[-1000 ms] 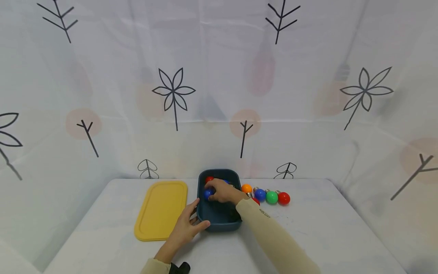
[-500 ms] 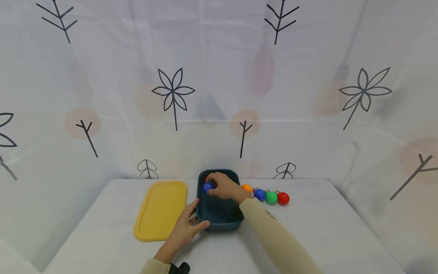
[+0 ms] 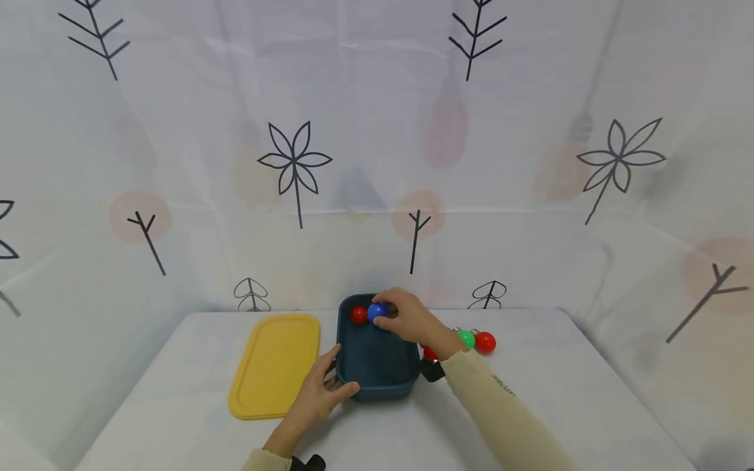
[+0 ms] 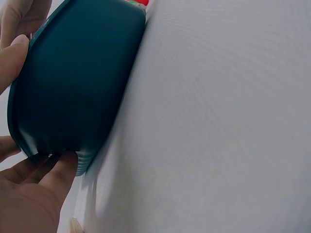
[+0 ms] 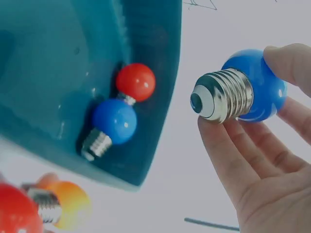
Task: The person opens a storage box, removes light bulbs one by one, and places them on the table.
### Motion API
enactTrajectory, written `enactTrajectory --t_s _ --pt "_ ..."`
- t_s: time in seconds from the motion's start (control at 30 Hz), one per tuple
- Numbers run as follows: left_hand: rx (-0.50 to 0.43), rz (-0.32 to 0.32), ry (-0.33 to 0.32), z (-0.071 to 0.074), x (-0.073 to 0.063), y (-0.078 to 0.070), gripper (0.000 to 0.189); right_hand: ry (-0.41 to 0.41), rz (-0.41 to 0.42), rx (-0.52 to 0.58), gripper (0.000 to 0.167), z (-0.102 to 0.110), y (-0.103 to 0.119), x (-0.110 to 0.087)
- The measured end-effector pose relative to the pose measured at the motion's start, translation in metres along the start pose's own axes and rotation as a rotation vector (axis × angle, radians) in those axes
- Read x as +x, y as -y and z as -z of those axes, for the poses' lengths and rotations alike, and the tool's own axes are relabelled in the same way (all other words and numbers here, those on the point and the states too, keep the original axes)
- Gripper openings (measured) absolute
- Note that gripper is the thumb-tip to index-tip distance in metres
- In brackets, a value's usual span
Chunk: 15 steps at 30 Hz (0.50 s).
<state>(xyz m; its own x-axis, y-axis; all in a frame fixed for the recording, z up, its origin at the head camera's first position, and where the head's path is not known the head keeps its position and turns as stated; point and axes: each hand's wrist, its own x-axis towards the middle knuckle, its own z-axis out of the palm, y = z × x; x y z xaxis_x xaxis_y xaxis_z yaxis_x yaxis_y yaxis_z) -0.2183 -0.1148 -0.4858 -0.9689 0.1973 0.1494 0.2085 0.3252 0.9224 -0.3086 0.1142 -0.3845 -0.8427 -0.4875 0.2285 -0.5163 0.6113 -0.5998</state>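
My right hand point(image 3: 409, 319) holds a blue light bulb point(image 5: 266, 87) between thumb and fingers, its metal screw base pointing away from the palm. In the head view that bulb overlaps the far end of a dark teal bin point(image 3: 377, 363). A red bulb point(image 3: 359, 315) lies in the bin's far left corner. The right wrist view shows another blue bulb point(image 5: 114, 120) in the bin beside the red one; my right hand hides it from the head view. My left hand point(image 3: 315, 396) grips the bin's near left corner, thumb on the near side and fingers along the left side.
A yellow lid-like tray point(image 3: 275, 366) lies left of the bin. Right of the bin are a green bulb point(image 3: 466, 339), a red bulb point(image 3: 485, 343) and another red bulb point(image 3: 430, 354). An orange bulb point(image 5: 73, 205) shows in the right wrist view. A patterned cloth hangs behind.
My right hand has moved the blue bulb right and toward the bin's far end, uncovering the red bulb in the head view. My left hand has stayed at the bin's corner.
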Motion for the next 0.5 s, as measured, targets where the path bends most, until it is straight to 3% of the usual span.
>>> enactTrajectory --t_s 0.5 --pt "-0.005 0.002 0.001 -0.001 0.0 0.003 0.085 -0.212 -0.158 0.085 0.042 0.018 -0.025 -0.053"
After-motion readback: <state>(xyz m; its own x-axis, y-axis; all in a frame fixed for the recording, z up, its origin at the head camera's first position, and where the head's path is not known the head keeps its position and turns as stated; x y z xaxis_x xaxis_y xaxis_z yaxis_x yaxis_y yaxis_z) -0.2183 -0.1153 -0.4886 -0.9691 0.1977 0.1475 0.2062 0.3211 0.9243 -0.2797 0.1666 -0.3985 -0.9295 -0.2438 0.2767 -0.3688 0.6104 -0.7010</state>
